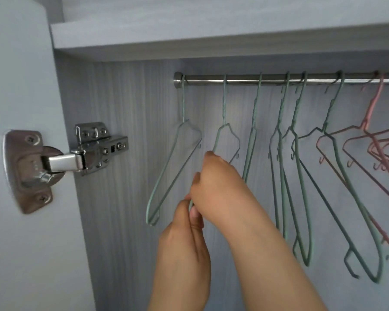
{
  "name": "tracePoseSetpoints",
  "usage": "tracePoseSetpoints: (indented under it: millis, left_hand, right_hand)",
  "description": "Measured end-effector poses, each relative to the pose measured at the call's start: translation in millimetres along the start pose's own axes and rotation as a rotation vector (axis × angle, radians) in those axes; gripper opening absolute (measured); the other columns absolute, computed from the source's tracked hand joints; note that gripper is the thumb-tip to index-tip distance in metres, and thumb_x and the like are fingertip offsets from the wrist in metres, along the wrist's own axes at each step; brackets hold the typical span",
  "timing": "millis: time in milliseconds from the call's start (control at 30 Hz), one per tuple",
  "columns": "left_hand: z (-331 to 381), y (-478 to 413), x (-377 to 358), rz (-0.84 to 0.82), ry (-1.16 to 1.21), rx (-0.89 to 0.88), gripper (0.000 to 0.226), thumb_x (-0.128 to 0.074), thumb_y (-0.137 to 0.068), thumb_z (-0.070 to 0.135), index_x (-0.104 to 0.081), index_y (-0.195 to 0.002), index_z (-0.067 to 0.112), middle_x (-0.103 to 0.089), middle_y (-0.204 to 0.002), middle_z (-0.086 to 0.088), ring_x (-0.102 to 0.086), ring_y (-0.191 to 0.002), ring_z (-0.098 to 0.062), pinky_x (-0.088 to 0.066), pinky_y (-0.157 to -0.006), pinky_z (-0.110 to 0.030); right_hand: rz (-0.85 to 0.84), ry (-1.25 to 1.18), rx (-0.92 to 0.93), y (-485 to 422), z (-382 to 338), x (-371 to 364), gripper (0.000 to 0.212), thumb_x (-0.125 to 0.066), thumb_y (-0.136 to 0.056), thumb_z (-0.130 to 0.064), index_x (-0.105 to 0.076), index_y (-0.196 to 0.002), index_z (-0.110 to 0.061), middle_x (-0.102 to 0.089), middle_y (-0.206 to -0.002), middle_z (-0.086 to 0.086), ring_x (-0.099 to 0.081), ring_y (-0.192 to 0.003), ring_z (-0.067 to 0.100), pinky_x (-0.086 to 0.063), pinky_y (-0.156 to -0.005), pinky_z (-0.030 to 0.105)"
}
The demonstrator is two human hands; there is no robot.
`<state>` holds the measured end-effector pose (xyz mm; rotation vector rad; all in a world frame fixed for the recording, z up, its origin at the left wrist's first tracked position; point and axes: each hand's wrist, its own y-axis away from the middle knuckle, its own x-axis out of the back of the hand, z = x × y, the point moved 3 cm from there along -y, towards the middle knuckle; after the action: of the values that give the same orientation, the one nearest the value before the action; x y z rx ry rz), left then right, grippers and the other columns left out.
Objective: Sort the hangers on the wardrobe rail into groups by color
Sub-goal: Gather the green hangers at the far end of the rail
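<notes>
Now | left hand (183,236) pinches green hanger (224,104) | right hand (218,182) seemingly grips it too

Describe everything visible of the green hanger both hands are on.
This green hanger, second from the left end of the rail, looks like thin coated wire with a twisted neck and notched shoulders. Its hook sits over the metal rail and it hangs turned sideways. The left hand and right hand grip its lower part, hiding the bottom.
</notes>
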<state>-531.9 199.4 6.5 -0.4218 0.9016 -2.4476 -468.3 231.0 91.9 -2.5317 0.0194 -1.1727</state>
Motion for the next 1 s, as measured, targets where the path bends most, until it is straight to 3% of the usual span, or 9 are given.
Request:
tracePoseSetpoints:
  millis: [133,233,300,600,700,800,833,900,1000]
  left_hand:
    - [-3.7,-4.5,5.4,-0.002,0.016,0.029,0.064,-0.016,-0.078,0.057,-0.057,-0.107,0.017,-0.056,-0.063,0.020,-0.053,-0.069,0.020,-0.040,-0.062,-0.002]
    - [-8.2,-7.5,8.2,-0.003,0.007,0.055,0.067,-0.016,-0.074,0.053,-0.056,-0.108,0.012,-0.057,-0.067,0.018,-0.051,-0.072,0.024,-0.037,-0.060,0.002]
    - [-11.1,-10.1,9.5,-0.007,0.000,0.057,0.064,-0.017,-0.077,0.049,-0.056,-0.110,0.010,-0.056,-0.066,0.017,-0.051,-0.070,0.024,-0.037,-0.059,0.002]
    - [-20.9,-15.1,14.0,0.022,-0.031,-0.020,0.045,-0.022,-0.090,0.044,-0.055,-0.109,0.021,-0.051,-0.068,0.026,-0.050,-0.069,0.025,-0.038,-0.061,0.002]
    - [-22.8,-15.4,16.4,0.023,-0.033,-0.027,0.045,-0.021,-0.086,0.043,-0.054,-0.109,0.024,-0.052,-0.072,0.027,-0.051,-0.071,0.024,-0.039,-0.063,0.001]
    - [-25.4,-14.7,19.6,0.011,-0.049,-0.038,0.033,-0.020,-0.087,0.049,-0.049,-0.088,0.034,-0.056,-0.061,0.017,-0.054,-0.069,0.015,-0.040,-0.059,-0.003]
    - [-24.5,-14.3,21.8,0.017,-0.057,-0.033,0.032,-0.021,-0.087,0.051,-0.045,-0.079,0.031,-0.058,-0.062,0.011,-0.055,-0.067,0.010,-0.040,-0.058,-0.005]
    - [-23.7,-12.3,25.2,0.041,-0.064,-0.010,0.030,-0.025,-0.089,0.052,-0.041,-0.080,0.029,-0.062,-0.067,0.010,-0.056,-0.067,0.009,-0.039,-0.056,-0.005]
    - [-22.5,-7.3,29.5,0.075,-0.020,-0.009,0.018,-0.039,-0.083,0.048,-0.042,-0.099,0.043,-0.062,-0.105,0.027,-0.055,-0.096,0.011,-0.037,-0.071,0.004]
  right_hand:
    - [0.007,-0.080,0.000,-6.5,-4.8,-10.6,0.017,-0.040,-0.089,-0.006,-0.044,-0.106,-0.005,-0.056,-0.115,0.014,-0.062,-0.102,0.027,-0.044,-0.073,0.024]
    - [0.020,-0.122,0.019,-11.2,-8.6,-17.1,0.025,-0.040,-0.088,-0.005,-0.043,-0.113,-0.002,-0.057,-0.114,0.015,-0.063,-0.101,0.028,-0.052,-0.083,0.033]
    - [0.012,-0.130,0.018,-14.2,-10.9,-20.6,0.028,-0.041,-0.089,-0.005,-0.042,-0.116,-0.001,-0.058,-0.115,0.016,-0.063,-0.102,0.027,-0.051,-0.082,0.031]
    - [-0.032,-0.130,0.026,-21.1,-18.0,-28.6,0.028,-0.044,-0.089,-0.006,-0.042,-0.116,0.002,-0.054,-0.120,0.017,-0.061,-0.105,0.028,-0.047,-0.082,0.030]
    - [-0.031,-0.068,0.049,-22.1,-19.5,-29.5,0.038,-0.044,-0.089,-0.008,-0.038,-0.125,0.005,-0.052,-0.124,0.016,-0.054,-0.112,0.026,-0.036,-0.074,0.018]
    - [-0.023,0.017,0.071,-18.9,-22.7,-29.1,0.043,-0.045,-0.091,-0.012,-0.034,-0.129,0.005,-0.046,-0.129,0.015,-0.049,-0.116,0.027,-0.031,-0.067,0.018]
    - [-0.001,0.054,0.080,-14.8,-22.3,-26.1,0.042,-0.046,-0.091,-0.015,-0.035,-0.128,0.002,-0.044,-0.129,0.014,-0.048,-0.117,0.027,-0.033,-0.072,0.021]
    - [0.110,0.120,0.127,-3.7,-17.4,-12.2,0.038,-0.044,-0.093,-0.023,-0.038,-0.126,-0.006,-0.040,-0.132,0.010,-0.043,-0.120,0.027,-0.035,-0.081,0.027]
    - [0.297,0.147,0.116,8.2,-0.7,14.0,0.049,-0.039,-0.095,-0.028,-0.028,-0.139,-0.012,-0.023,-0.148,0.008,-0.021,-0.133,0.025,-0.023,-0.107,0.030]
